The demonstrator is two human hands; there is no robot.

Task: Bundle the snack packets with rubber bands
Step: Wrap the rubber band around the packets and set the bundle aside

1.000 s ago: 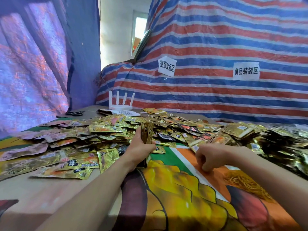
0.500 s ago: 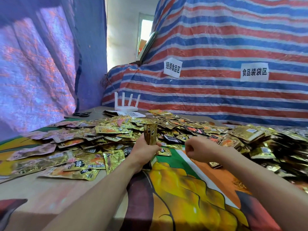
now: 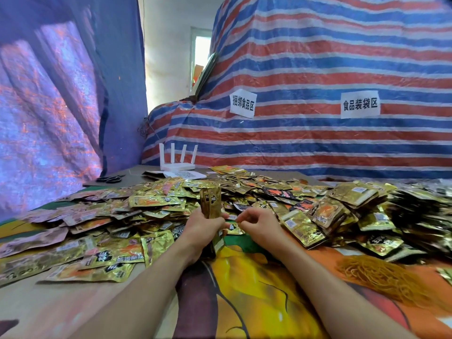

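My left hand (image 3: 203, 226) grips an upright stack of gold snack packets (image 3: 211, 203) around its middle, just above the table. My right hand (image 3: 259, 223) hovers close to the right of the stack, its fingers curled and thumb and forefinger pinched together, apparently on a thin rubber band that hardly shows. A heap of orange-yellow rubber bands (image 3: 381, 277) lies on the printed cloth at the right. Loose gold packets (image 3: 156, 201) cover the table behind and to the left of my hands.
Stacked packets (image 3: 352, 194) pile up at the right. A white router (image 3: 177, 165) and black scissors (image 3: 110, 178) sit at the table's far left. A striped tarp (image 3: 318, 69) with two paper labels rises behind. Bare table surface (image 3: 61, 302) lies near left.
My right hand has left the spot near the rubber bands and travelled left and up, close beside the stack. My left hand kept holding the stack upright.
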